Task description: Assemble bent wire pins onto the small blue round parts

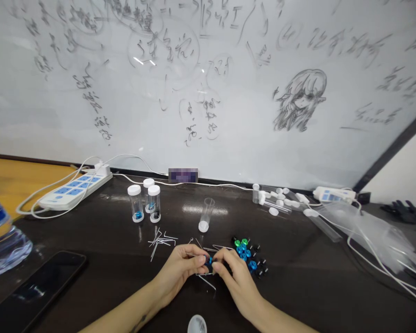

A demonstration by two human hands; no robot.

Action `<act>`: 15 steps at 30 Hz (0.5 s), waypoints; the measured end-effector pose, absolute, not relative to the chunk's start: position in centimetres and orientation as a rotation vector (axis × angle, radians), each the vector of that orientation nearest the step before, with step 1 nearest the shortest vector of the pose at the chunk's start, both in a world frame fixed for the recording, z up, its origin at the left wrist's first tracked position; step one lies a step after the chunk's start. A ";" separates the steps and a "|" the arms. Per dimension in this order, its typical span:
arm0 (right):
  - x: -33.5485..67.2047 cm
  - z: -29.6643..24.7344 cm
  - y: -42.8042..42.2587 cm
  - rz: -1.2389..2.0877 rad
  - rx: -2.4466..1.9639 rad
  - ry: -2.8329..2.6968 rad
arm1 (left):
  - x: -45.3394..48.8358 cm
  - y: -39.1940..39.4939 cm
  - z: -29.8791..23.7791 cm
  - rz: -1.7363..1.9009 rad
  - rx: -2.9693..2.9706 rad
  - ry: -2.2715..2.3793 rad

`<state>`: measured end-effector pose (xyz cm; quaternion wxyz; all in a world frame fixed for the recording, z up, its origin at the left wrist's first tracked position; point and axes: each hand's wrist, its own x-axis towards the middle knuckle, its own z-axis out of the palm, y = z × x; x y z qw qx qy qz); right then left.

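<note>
My left hand (182,267) and my right hand (233,274) meet over the dark table, fingers pinched together on a small blue part (210,261) between them. A thin metal pin (206,280) lies just under the hands. A cluster of small blue, green and black parts (248,256) sits right beside my right hand. Loose bent metal pins (161,240) lie scattered just beyond my left hand. An uncapped clear tube (205,215) stands upside down behind the hands. Three capped clear vials (145,201) stand further left.
A white power strip (76,187) with cables lies at the back left. A water bottle (0,240) and a black phone (38,287) sit at the left. Several empty tubes and caps (280,201) and clear plastic bags (367,236) lie at the right. A whiteboard (208,83) stands behind.
</note>
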<state>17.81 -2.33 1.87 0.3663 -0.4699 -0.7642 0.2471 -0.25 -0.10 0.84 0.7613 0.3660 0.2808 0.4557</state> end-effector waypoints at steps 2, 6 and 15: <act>17.8 2.0 -2.4 0.637 -1.202 -1.962 | -0.3 -0.1 0.9 1.007 0.802 0.621; 17.9 1.9 -2.5 0.633 -1.189 -1.930 | -0.2 -0.1 0.9 1.030 0.796 0.629; 17.9 1.5 -2.4 0.646 -1.186 -1.915 | -0.3 -0.1 0.8 1.028 0.792 0.585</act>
